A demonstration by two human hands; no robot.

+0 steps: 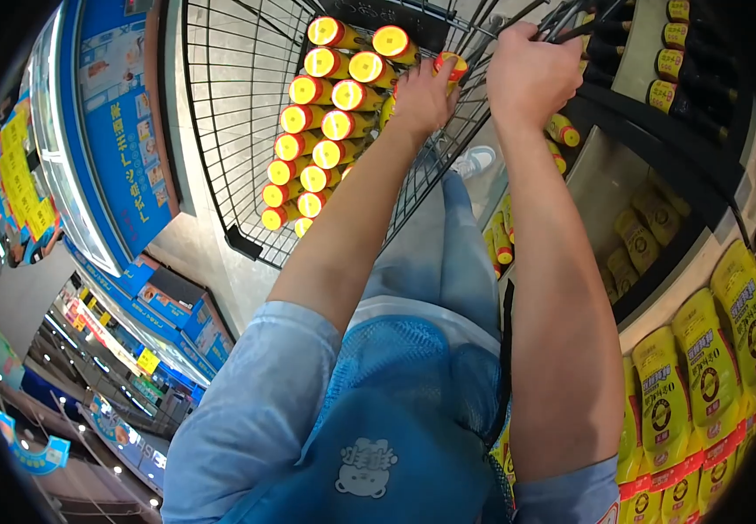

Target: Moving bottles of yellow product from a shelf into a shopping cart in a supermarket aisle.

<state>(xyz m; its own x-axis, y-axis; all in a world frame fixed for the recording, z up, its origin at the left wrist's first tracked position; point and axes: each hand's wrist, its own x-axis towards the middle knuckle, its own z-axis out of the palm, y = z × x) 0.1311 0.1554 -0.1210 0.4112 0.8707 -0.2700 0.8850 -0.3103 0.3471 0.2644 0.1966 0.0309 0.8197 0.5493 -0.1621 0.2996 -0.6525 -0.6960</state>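
Before me stands a black wire shopping cart [211,141], with rows of yellow bottles [330,153] in it. The ends facing me are round and yellow with red rims. My left hand [425,98] reaches into the cart, its fingers around a bottle [451,64] in the row nearest the right-hand wire side. The hand hides part of that bottle and some of its neighbours. Farther right, my right hand [534,75] is closed around black wire bars [564,26] at the cart's upper edge.
Dark store shelves [672,141] hold dark bottles with yellow labels [669,62]. Several yellow bottles [501,239] lie low beside my leg. Yellow-green pouches [705,367] stand at lower right. On the left, a blue freezer cabinet [112,131] borders the aisle. My shoe [476,160] is under the cart.
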